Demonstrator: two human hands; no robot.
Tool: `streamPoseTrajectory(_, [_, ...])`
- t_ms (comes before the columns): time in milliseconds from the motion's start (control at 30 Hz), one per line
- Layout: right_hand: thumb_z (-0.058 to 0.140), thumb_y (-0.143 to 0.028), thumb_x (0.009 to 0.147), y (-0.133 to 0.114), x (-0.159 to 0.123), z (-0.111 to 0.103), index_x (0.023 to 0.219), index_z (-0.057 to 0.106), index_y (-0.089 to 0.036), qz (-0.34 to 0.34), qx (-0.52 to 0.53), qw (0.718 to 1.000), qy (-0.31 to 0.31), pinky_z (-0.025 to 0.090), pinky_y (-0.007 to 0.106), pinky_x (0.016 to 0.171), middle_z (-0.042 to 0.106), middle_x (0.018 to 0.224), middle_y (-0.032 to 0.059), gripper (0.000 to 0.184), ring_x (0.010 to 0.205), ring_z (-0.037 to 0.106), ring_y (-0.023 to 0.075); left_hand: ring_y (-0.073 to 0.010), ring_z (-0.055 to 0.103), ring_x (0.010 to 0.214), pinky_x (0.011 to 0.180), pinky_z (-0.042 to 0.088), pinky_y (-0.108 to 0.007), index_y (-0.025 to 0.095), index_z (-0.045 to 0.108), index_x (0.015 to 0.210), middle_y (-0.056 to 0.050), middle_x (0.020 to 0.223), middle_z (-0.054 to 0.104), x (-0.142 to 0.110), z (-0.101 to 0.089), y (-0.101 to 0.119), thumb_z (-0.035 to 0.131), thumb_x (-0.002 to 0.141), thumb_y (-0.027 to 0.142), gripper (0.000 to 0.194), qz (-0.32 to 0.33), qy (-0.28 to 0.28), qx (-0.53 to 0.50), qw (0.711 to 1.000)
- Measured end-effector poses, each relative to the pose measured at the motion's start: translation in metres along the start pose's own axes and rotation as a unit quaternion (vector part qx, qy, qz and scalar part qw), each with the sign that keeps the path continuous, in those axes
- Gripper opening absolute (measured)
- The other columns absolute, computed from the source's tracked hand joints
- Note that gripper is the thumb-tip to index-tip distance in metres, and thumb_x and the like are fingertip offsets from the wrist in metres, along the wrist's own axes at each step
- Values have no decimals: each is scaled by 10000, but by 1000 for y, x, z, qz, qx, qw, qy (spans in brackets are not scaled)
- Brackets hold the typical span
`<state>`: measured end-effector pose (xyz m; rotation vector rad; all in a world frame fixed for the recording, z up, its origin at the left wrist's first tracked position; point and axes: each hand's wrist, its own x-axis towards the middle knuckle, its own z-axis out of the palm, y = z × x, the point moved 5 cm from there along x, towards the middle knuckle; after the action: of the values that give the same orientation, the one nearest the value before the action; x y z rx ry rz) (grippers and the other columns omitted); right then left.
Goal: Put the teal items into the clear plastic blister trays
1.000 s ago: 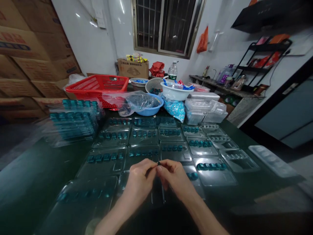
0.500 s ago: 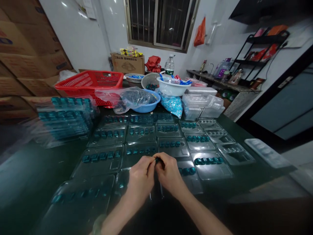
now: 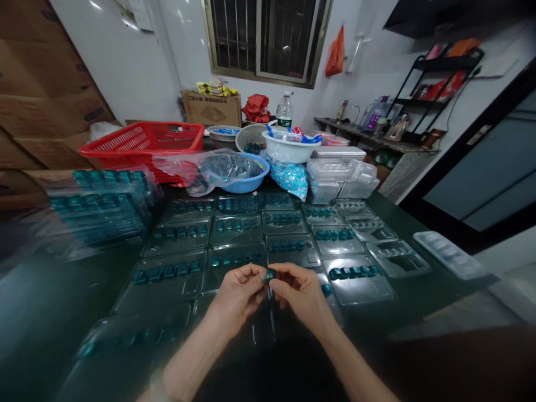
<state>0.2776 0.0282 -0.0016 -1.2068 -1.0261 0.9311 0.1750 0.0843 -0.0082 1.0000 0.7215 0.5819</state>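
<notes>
A small, shiny dark teal block (image 3: pixel 270 274) is pinched between the fingertips of both hands, above the near middle of the table. My left hand (image 3: pixel 237 293) grips it from the left with thumb and forefinger. From the right, my right hand (image 3: pixel 302 290) holds the same block, its thumb at the lower edge. Around and beneath the hands lie clear plastic trays, such as one at the left (image 3: pixel 161 296) and one at the right (image 3: pixel 360 290), each with a row of similar teal blocks. My hands partly cover the trays directly under them.
Filled trays stand stacked in plastic at the left (image 3: pixel 98 215). Behind are a red basket (image 3: pixel 138 146), a blue basin (image 3: pixel 251 183), a white basin (image 3: pixel 288 152) and stacked clear packaging (image 3: pixel 326 178). A white moulded tray (image 3: pixel 448 254) lies at the right edge.
My fingers have shifted on the teal block, and it now shows more clearly between the fingertips. My hands have opened slightly apart at the palms. The camera view has turned a little right.
</notes>
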Motion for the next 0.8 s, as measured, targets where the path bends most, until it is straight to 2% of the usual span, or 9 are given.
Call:
streamPoseTrajectory(100, [578, -273, 714, -1, -2, -2, 885, 617, -191, -23, -23, 999, 38, 393, 187, 384, 524, 669, -10, 194, 491, 486, 85, -38, 381, 385, 326, 204, -152, 166, 555, 712, 44, 555, 501, -3, -1, 3, 640, 629, 314, 190, 41, 75, 29, 996])
streamPoseTrajectory(167, [563, -269, 729, -3, -3, -3, 882, 620, -199, -37, -50, 997, 45, 390, 193, 398, 512, 662, -12, 178, 486, 482, 86, -34, 376, 396, 345, 239, -149, 169, 562, 696, 54, 533, 483, -7, 1, 6, 635, 637, 298, 159, 64, 100, 58, 991])
streamPoseTrajectory(267, [537, -247, 752, -8, -3, -6, 858, 631, -206, -63, -102, 992, 42, 398, 211, 463, 511, 647, -10, 148, 522, 489, 97, -35, 342, 386, 340, 211, -148, 161, 570, 670, 58, 457, 427, -12, 8, 4, 579, 696, 312, 154, 44, 72, 57, 995])
streamPoseTrajectory(400, [542, -201, 740, -12, -2, -7, 799, 648, -206, -89, -172, 981, 36, 403, 238, 559, 544, 665, 2, 122, 607, 505, 120, -29, 306, 359, 316, 142, -158, 144, 541, 575, 51, 439, 405, -10, 9, -4, 548, 716, 352, 252, -13, 54, 34, 998])
streamPoseTrajectory(467, [573, -205, 714, -7, -2, -9, 835, 635, -211, -60, -139, 987, 56, 414, 235, 558, 562, 687, 0, 136, 611, 515, 121, -21, 276, 340, 310, 118, -160, 140, 517, 536, 56, 426, 384, -3, 9, -8, 568, 702, 345, 269, -41, 44, 14, 998])
streamPoseTrajectory(600, [597, -235, 691, 6, 2, -20, 851, 608, -211, 5, -50, 995, 88, 415, 198, 450, 581, 723, -3, 162, 563, 523, 110, -20, 348, 377, 325, 171, -137, 157, 524, 601, 53, 506, 422, 14, 17, -12, 605, 677, 293, 175, -75, 30, -71, 994])
streamPoseTrajectory(700, [591, -266, 699, 7, 19, -48, 834, 625, -200, -16, -119, 988, 94, 418, 199, 445, 594, 708, 1, 154, 540, 525, 106, -22, 350, 382, 305, 166, -135, 164, 569, 684, 39, 559, 447, 25, 29, -12, 598, 684, 295, 134, -121, -7, -97, 988])
streamPoseTrajectory(767, [583, -296, 708, 6, 41, -86, 874, 630, -198, -43, -224, 965, 130, 438, 217, 488, 606, 683, 4, 199, 560, 542, 119, -34, 375, 401, 290, 195, -141, 159, 607, 758, 18, 604, 481, 31, 30, -12, 594, 686, 295, 155, -150, -5, -108, 983])
streamPoseTrajectory(800, [557, -315, 730, 5, 55, -112, 902, 626, -201, -51, -296, 938, 170, 445, 226, 506, 610, 680, 4, 218, 577, 552, 127, -45, 411, 429, 295, 244, -145, 152, 620, 800, 1, 641, 507, 33, 27, -12, 603, 679, 282, 179, -163, 13, -114, 980])
